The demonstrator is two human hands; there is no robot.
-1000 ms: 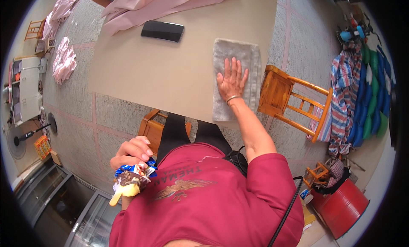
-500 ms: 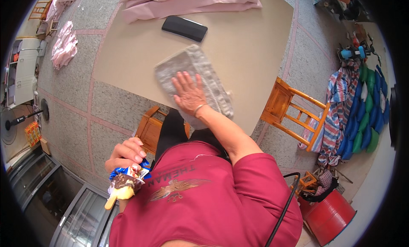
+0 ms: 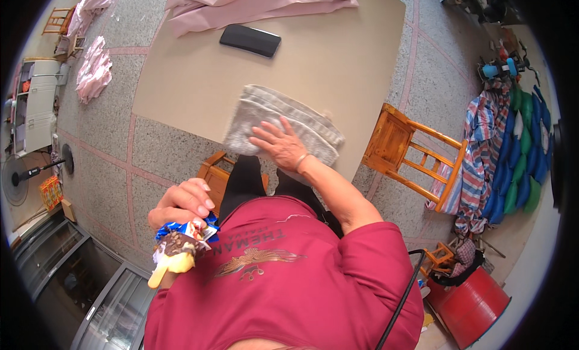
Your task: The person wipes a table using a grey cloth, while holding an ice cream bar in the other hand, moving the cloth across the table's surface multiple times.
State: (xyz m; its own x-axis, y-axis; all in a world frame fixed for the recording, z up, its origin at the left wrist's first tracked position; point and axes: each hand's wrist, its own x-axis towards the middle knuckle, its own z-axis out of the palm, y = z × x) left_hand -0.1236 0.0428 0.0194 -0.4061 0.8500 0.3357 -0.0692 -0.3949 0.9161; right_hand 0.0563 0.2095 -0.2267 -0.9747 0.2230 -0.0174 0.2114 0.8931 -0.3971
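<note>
A folded grey cloth is seen at the near edge of the bench, covered in part by the right hand, which is laid on it palm down with the fingers loosely spread. By the curled fingers of the left hand, held away from the bench, a chocolate-coated ice cream bar in a blue wrapper is gripped. Beyond the cloth, a black phone and pink fabric are borne by the bench.
</note>
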